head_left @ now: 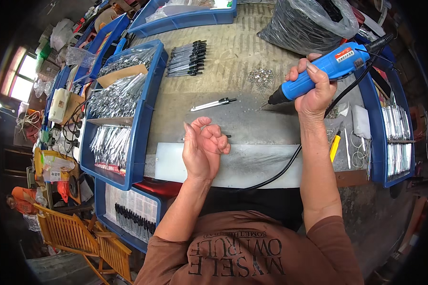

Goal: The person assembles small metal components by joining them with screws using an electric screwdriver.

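Note:
My right hand [315,88] is wrapped round a blue electric screwdriver [318,71]. Its dark tip points down-left at the table, beside a scatter of small screws [260,78]. My left hand [205,145] is palm up with loosely curled fingers, the thumb apart, and nothing visible in it. Behind it, a slim piece with a dark end [228,136] shows on both sides, mostly hidden. Just beyond lies a silver drawing compass [213,104] with a black knob. Farther back, several similar compasses [187,59] lie in a row.
Blue trays [143,128] of metal parts stand at left; another blue tray [378,142] is at right. A plastic bag [309,28] bulges at the back. The black cord [285,164] crosses a white plate [252,154] at the front edge. A yellow-handled tool [335,146] lies at right.

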Tool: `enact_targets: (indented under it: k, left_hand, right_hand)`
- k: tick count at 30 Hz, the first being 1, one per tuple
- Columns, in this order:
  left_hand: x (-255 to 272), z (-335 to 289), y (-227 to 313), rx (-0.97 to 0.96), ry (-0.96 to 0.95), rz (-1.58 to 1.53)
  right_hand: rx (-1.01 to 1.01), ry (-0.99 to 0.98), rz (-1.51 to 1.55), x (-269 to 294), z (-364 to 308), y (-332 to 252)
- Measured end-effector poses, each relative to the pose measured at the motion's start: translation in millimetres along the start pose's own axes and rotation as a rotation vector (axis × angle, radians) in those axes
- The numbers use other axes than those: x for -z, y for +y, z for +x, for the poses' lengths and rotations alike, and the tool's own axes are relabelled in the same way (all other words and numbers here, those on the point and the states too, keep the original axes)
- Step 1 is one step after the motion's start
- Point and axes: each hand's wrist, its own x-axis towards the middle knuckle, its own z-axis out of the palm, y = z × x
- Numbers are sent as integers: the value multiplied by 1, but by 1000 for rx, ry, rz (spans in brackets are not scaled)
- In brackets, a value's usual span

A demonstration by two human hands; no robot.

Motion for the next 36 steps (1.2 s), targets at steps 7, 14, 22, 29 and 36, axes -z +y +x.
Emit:
enact_targets:
  k: [7, 14, 22, 29, 36]
  left_hand:
    - [0, 0, 0, 13, 2, 13]
    - [3, -1, 0, -12, 39, 29]
    - [-1, -8, 7, 47, -27, 68]
    - [-4, -8, 8, 67, 64, 68]
    - [-5, -5, 7, 30, 56, 56]
  right_hand:
    - [-32, -49, -70, 4, -1, -1]
    - [-13, -10, -14, -1, -1, 1]
    - [-21, 5, -17, -2, -2, 1]
    - [-23, -15, 1, -1, -1, 2]
    - [-16, -15, 6, -1, -1, 0]
